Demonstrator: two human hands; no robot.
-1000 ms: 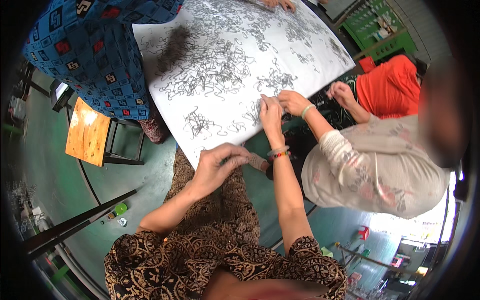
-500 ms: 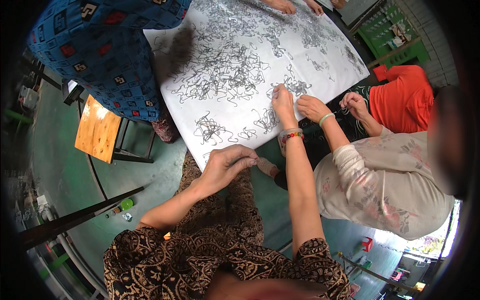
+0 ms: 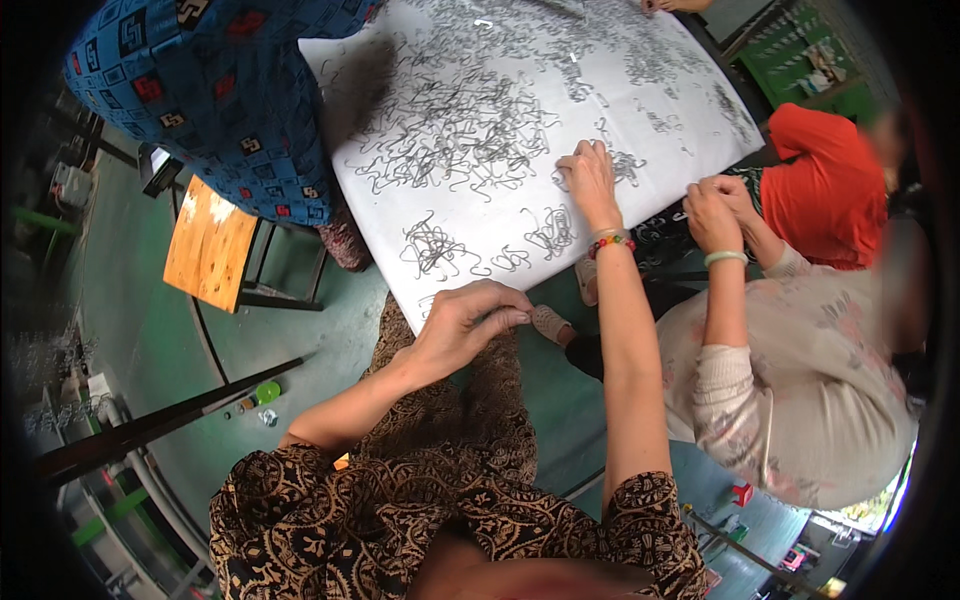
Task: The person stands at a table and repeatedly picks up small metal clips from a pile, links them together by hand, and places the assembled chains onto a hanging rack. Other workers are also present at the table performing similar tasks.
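Thin dark S-shaped wire hooks (image 3: 470, 130) lie in loose piles across a white-covered table (image 3: 385, 225). My left hand (image 3: 468, 318) hovers by the table's near corner, thumb and fingertips pinched together; anything between them is too small to make out. Farther in over the white cover, my right hand (image 3: 592, 182) reaches down with bent fingers slightly apart, beside a small group of hooks (image 3: 627, 167). A bead bracelet (image 3: 611, 243) circles my right wrist. Closer to me lies a tangled clump of hooks (image 3: 432, 247), with a smaller heap (image 3: 550, 232) to its right.
At right, a person in a light floral top (image 3: 800, 370) holds both hands together near the table edge; another in red (image 3: 825, 190) sits beyond. A person in a blue patterned garment (image 3: 215, 110) stands at left, near a wooden stool (image 3: 207, 245). Other hands work at the far edge.
My right hand has moved farther over the table, its fingers spreading somewhat. My left hand keeps its pinch. The neighbour's hand has drawn back from the hooks to the other hand.
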